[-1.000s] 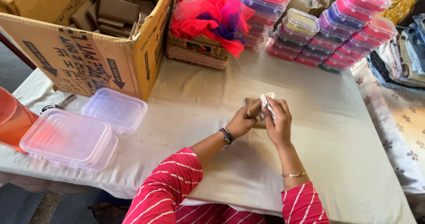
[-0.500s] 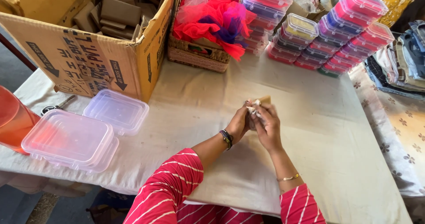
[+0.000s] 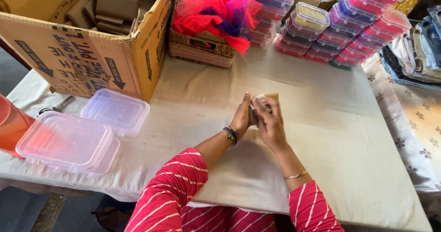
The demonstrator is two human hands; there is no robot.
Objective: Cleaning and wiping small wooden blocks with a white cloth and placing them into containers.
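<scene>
Left hand (image 3: pixel 242 118) and right hand (image 3: pixel 271 124) together over worktop (image 3: pixel 321 122) centre, fingers of both clenched around small tan packet (image 3: pixel 265 98). Packet half hidden in hands; work looks midway. Clear lidded boxes (image 3: pixel 69 140) wait at left, untouched.

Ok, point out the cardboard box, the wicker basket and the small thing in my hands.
Cardboard box (image 3: pixel 92 62), head view, on its printed front wall.
Wicker basket (image 3: pixel 197 53), head view, on its woven front wall.
Small tan item (image 3: pixel 271 96), head view, on the corner showing above the hands.
</scene>
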